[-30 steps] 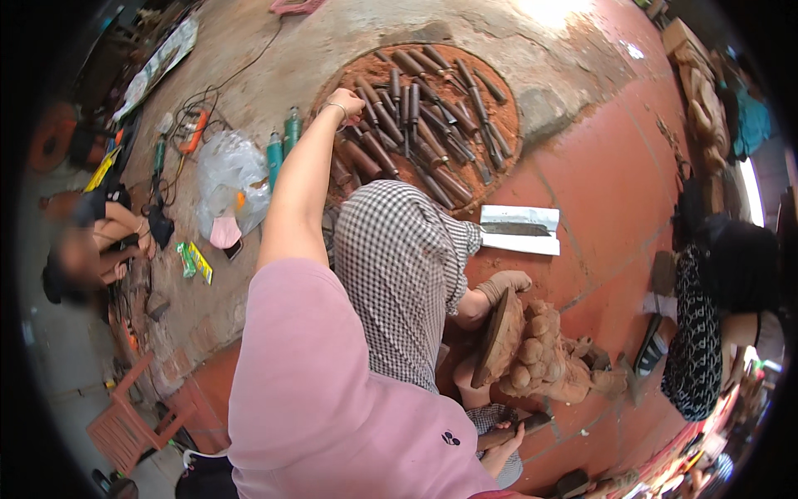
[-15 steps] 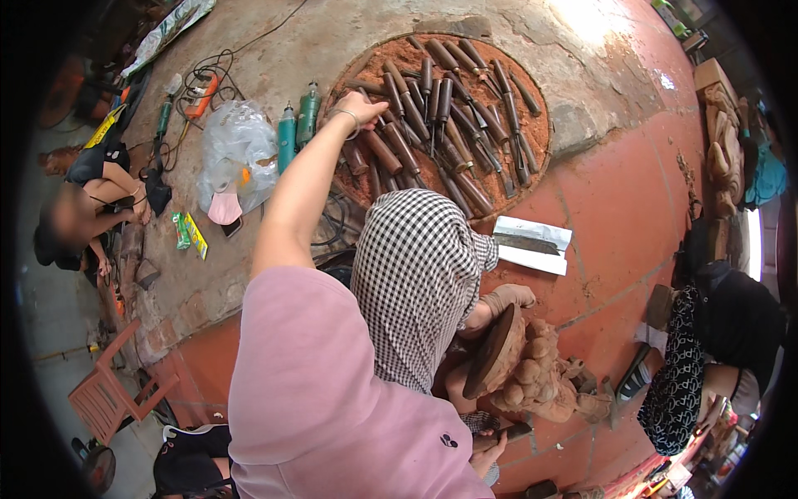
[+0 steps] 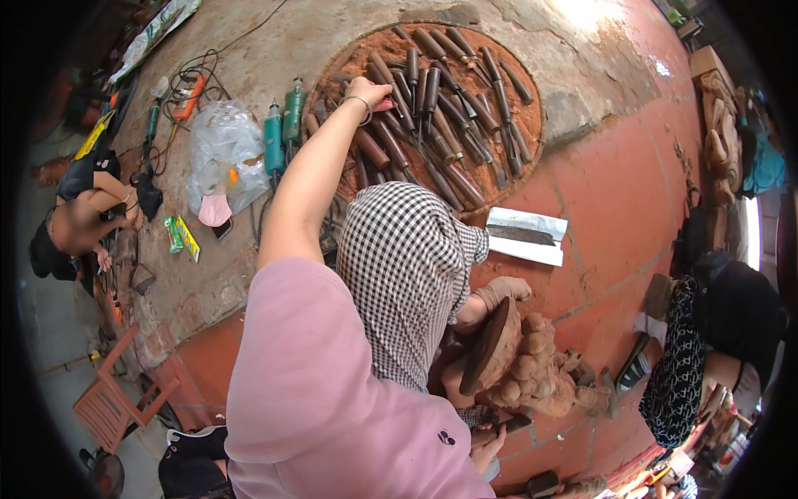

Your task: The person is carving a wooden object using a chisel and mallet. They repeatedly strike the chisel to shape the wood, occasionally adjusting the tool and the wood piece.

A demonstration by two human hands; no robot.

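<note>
My left hand [image 3: 369, 96], with a bracelet at the wrist, reaches far forward over the left part of a round tray [image 3: 539, 141]. Its fingers are curled in among wood-handled carving chisels [image 3: 431, 90]; whatever lies between them is hidden. Low in the picture, partly behind my pink sleeve, my right hand [image 3: 489, 451] is closed on a dark brown bar [image 3: 514, 426]. Beside it a carved wooden figure [image 3: 540, 370] lies on its side, its round base [image 3: 490, 345] turned toward me. A black-and-white checked cloth [image 3: 403, 274] covers my lap.
Green power tools [image 3: 293, 112], a clear plastic bag [image 3: 224, 150] and a pink mask [image 3: 215, 210] lie left of the tray. A dark stone on white paper [image 3: 525, 252] is at its near right. Other people sit at the left and right edges. A red chair [image 3: 112, 395] stands lower left.
My left hand has shifted slightly and its fingers now curl down more among the handles. The whole view has moved a little. My right hand keeps the dark bar.
</note>
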